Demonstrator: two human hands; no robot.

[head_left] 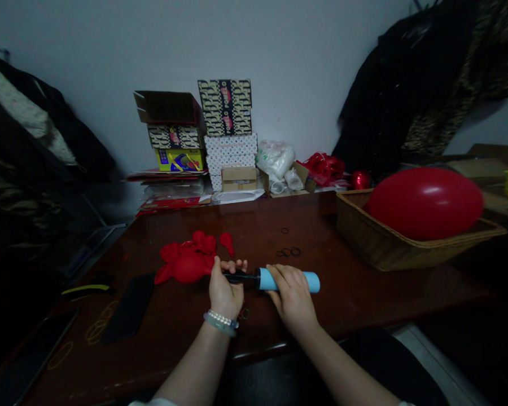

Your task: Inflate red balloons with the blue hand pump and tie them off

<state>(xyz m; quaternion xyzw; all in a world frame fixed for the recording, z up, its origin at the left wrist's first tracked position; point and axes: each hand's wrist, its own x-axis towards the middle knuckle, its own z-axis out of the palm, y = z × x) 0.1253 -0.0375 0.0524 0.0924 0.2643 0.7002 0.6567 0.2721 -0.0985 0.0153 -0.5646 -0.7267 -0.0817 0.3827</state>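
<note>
Hand pump [310,281], blue-barrelled with a black nozzle, is held low over the glossy wooden table [254,223], both forearms angled inward. Left hand [225,290] is clamped around the nozzle; right hand [291,296] is clamped over the barrel, just apart from the left. Crumpled red balloon [188,266] is lying just beside the nozzle.

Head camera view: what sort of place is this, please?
Probably a small home workroom for balloon decorating: a blue hand pump is in use, a big red balloon lies in a wicker basket, and cardboard boxes are stacked by the wall.
</note>
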